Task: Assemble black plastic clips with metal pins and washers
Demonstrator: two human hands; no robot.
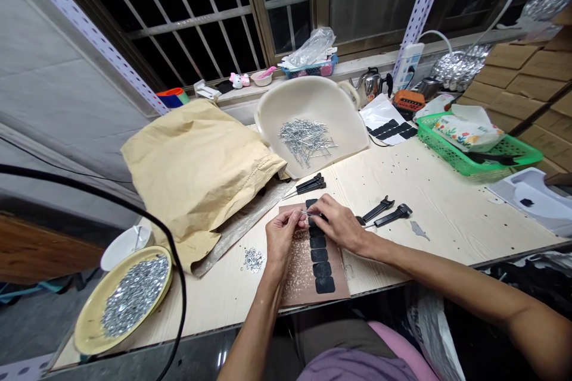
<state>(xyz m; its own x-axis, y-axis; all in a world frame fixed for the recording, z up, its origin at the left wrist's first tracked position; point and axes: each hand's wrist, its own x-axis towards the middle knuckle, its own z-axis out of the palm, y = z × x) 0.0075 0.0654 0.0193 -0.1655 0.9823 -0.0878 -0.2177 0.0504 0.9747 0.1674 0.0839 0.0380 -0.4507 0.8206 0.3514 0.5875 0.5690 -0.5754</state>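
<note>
Metal piece (pixel 304 212), slim and silvery, sits above the far part of the brown board (pixel 298 277). The left hand (pixel 282 232) has its grip pinched on it; whether the right hand (pixel 334 218), just beside, also grips it, I cannot tell. Black pads (pixel 320 255) line the board; washers (pixel 254 259) lie left on the surface (pixel 214 300).

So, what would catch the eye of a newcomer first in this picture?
Probably the big paper bag at the table's left and, beside it, the pale basin with a heap of metal pins. Next, the yellow bowl of small metal parts, near left. Then the left hand and right hand, close together over a board with black pads, front middle.
</note>
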